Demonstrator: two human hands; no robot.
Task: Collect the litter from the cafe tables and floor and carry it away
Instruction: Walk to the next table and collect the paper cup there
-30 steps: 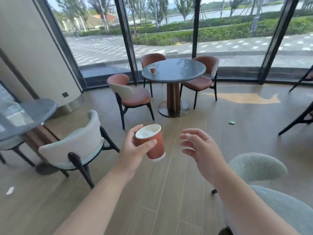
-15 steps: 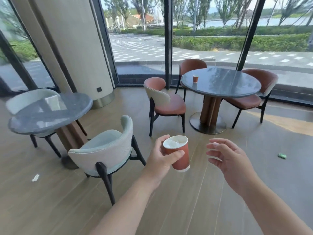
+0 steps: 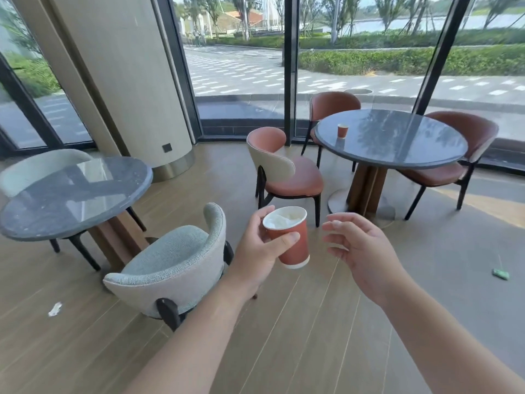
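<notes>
My left hand point(image 3: 255, 251) grips a red paper cup point(image 3: 292, 245) with crumpled white paper inside, held in front of me over the floor. To the right of the cup my right hand point(image 3: 360, 251) hovers with loosely curled fingers and holds nothing. A second small red cup point(image 3: 342, 130) stands on the far round table point(image 3: 397, 155). A white scrap of paper point(image 3: 54, 309) lies on the floor at the left. On the floor at the right lies a green wrapper point(image 3: 500, 273).
A nearer round grey table point(image 3: 71, 200) stands at the left with a pale green chair point(image 3: 176, 268) right before me. Several rust-coloured chairs point(image 3: 287, 177) ring the far table. A thick column point(image 3: 119, 81) and glass walls close the room behind.
The view has swung left, bringing the left table and the white scrap into sight. Both hands keep their pose, the cup still gripped by the left.
</notes>
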